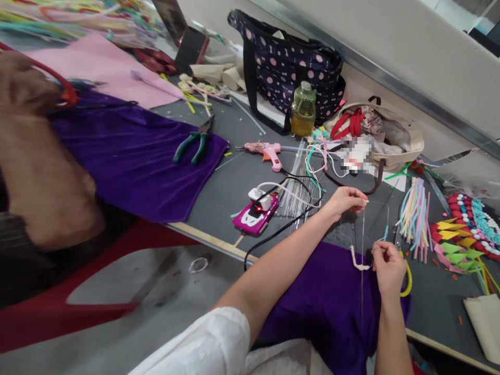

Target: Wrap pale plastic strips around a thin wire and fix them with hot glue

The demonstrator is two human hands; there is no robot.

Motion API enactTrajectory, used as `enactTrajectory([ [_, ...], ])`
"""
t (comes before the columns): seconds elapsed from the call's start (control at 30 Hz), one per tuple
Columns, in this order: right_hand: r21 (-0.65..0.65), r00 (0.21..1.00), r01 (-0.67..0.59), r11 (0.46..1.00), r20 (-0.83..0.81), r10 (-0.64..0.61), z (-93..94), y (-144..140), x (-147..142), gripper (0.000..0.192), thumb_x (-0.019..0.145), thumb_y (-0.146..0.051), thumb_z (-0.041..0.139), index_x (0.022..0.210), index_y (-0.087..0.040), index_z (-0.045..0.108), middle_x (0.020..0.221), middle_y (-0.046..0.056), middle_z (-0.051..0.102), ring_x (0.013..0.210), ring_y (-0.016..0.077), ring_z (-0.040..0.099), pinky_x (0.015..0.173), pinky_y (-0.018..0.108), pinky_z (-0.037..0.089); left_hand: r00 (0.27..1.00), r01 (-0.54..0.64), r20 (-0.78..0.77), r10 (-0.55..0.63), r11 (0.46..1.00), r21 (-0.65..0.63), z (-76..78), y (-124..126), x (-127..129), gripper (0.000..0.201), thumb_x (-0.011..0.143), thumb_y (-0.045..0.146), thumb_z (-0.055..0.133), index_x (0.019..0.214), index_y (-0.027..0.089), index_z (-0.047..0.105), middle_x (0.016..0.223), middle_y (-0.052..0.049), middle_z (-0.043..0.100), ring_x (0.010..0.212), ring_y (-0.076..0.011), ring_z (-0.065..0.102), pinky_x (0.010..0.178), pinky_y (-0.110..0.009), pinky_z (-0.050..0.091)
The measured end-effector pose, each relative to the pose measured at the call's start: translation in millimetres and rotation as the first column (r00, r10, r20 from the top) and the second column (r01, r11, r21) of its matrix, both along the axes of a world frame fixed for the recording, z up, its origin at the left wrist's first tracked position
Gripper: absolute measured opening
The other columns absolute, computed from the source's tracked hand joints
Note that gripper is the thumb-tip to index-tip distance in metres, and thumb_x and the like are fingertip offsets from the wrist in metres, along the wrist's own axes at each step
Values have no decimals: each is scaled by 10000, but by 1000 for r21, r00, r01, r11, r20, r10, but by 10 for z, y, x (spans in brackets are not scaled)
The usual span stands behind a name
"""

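My left hand (pixel 349 202) is raised over the table edge, thumb and fingers pinched on a small white piece (pixel 367 201). From near it a thin clear thread (pixel 363 224) hangs down. Lower and to the right, my right hand (pixel 389 264) is closed, its fingertips pinching fine thread. A short, bent, cream-white strand (pixel 360 266) hangs just left of those fingertips; whether it is beaded I cannot tell. Purple cloth (pixel 312 297) covers my lap and the edge below. Yellow-handled scissors (pixel 407 278) lie partly hidden behind my right hand.
A pink glue gun (pixel 273 155), a magenta power strip (pixel 255 216) with cables, and green pliers (pixel 192 147) lie left. Behind stand a bottle (pixel 303 109) and dark bag (pixel 269 67). Pastel strips (pixel 417 219) lie right. A co-worker's arm (pixel 42 172) is at far left.
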State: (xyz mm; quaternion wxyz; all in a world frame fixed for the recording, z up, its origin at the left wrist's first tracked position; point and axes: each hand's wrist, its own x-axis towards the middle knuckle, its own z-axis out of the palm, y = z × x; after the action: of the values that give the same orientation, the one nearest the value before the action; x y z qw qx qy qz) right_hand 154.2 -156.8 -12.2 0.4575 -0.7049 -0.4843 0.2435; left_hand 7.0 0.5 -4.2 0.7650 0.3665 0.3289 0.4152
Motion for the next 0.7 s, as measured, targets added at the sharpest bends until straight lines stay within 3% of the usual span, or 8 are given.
enactTrajectory([
  [0.13, 17, 995, 23, 1000, 101, -25, 7, -6, 7, 281, 780, -439, 614, 785, -160, 639, 507, -43, 532, 397, 104, 459, 425, 231, 383, 1000, 9, 0, -9, 1000, 3, 7, -3, -3, 128, 633, 62, 735, 717, 88, 642, 558, -17, 642, 478, -88, 587, 541, -232, 488],
  [0.3, -46, 1000, -7, 999, -13, 6, -35, -4, 45, 355, 774, -503, 612, 838, -154, 625, 566, -15, 593, 380, 98, 447, 390, 227, 367, 1000, 7, 3, -7, 1000, 1, -3, 2, 4, 126, 633, 59, 731, 717, 89, 642, 550, -16, 640, 473, -91, 585, 532, -232, 486],
  [0.4, -48, 1000, 14, 999, -1, -14, -51, 3, 42, 368, 771, -520, 607, 824, -155, 620, 552, -18, 576, 389, 100, 443, 392, 224, 366, 1000, 6, 9, -6, 1000, 2, -11, 3, 7, 143, 618, 70, 748, 715, 87, 644, 546, -16, 637, 473, -94, 586, 531, -236, 489],
  [0.5, -45, 995, 19, 999, 95, -14, -22, -11, 37, 369, 787, -528, 574, 794, -162, 623, 550, -14, 567, 445, 122, 488, 440, 229, 394, 1000, 3, 25, -3, 1000, 2, -21, -3, 4, 149, 609, 75, 752, 714, 85, 647, 551, -18, 635, 482, -102, 594, 529, -238, 493],
  [0.6, -84, 963, 37, 996, 268, -13, 85, -59, 76, 378, 802, -536, 556, 818, -173, 659, 674, 35, 658, 597, 169, 599, 574, 253, 454, 998, 5, 56, -4, 1000, -12, -36, -15, -1, 156, 598, 85, 757, 713, 83, 651, 548, -18, 627, 486, -108, 597, 519, -236, 493],
  [0.7, -42, 905, 123, 991, 414, -95, 248, -96, 164, 396, 804, -549, 563, 900, -184, 684, 808, 66, 706, 702, 201, 640, 671, 275, 465, 998, 5, 68, -3, 999, -39, -54, -19, -2, 177, 579, 96, 772, 708, 83, 652, 539, -18, 618, 489, -113, 599, 513, -235, 489],
])
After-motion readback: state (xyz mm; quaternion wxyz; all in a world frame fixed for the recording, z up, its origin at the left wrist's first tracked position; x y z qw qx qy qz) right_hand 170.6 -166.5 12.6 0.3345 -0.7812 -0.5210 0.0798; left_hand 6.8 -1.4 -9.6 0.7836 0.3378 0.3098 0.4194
